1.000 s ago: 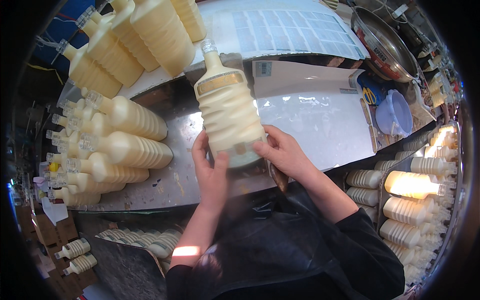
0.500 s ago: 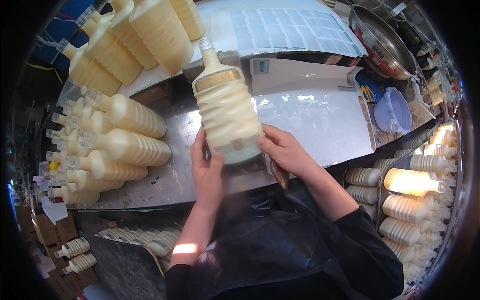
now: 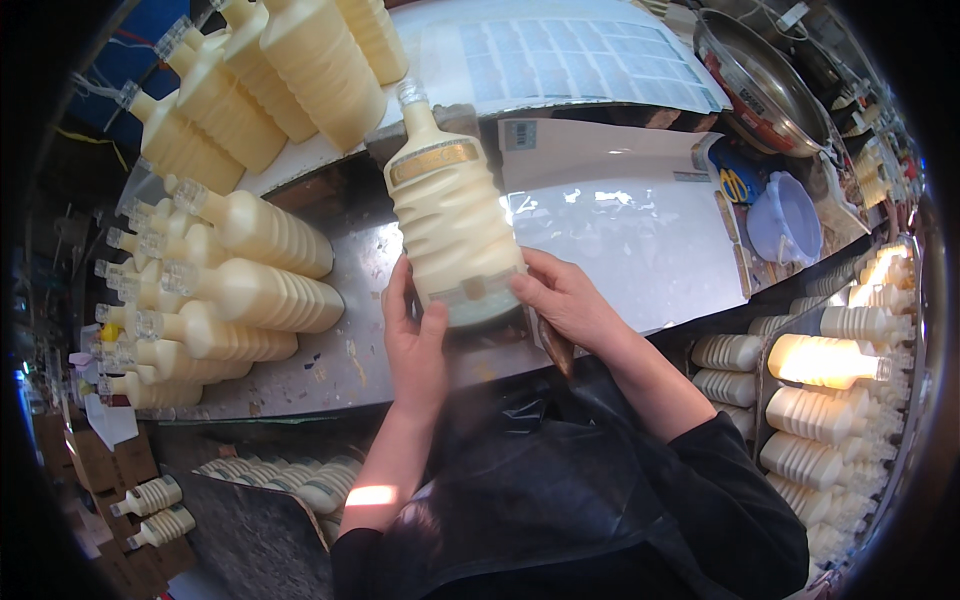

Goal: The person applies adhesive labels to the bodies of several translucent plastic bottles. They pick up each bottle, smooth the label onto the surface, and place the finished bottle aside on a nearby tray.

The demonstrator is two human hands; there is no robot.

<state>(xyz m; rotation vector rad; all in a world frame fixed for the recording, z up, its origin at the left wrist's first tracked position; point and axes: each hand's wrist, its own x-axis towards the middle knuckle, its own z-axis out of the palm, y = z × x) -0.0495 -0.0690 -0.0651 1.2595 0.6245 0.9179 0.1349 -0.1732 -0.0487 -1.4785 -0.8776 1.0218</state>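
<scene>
A cream-coloured ribbed bottle (image 3: 455, 220) with a clear neck lies between my two hands, its neck pointing away from me. It bears a gold label band near the shoulder and a clear strip near its base. My left hand (image 3: 412, 335) grips the lower left side, thumb on the front strip. My right hand (image 3: 562, 298) holds the lower right side, its thumb also on the strip. The fingers behind the bottle are hidden. Below my right hand, a brown wooden handle-like piece (image 3: 556, 348) sticks out at the table's edge.
Cream bottles (image 3: 265, 295) lie stacked at the left, and more stand (image 3: 320, 70) behind them. A label sheet (image 3: 590, 60) lies at the back beside a steel pan (image 3: 765, 85). A lilac bucket (image 3: 785, 220) and yellow scissors (image 3: 735, 187) are at the right. More bottles (image 3: 815, 415) fill a container at lower right.
The bottle and both hands stay almost in place. My right thumb has slid very slightly to the left along the bottle's lower edge.
</scene>
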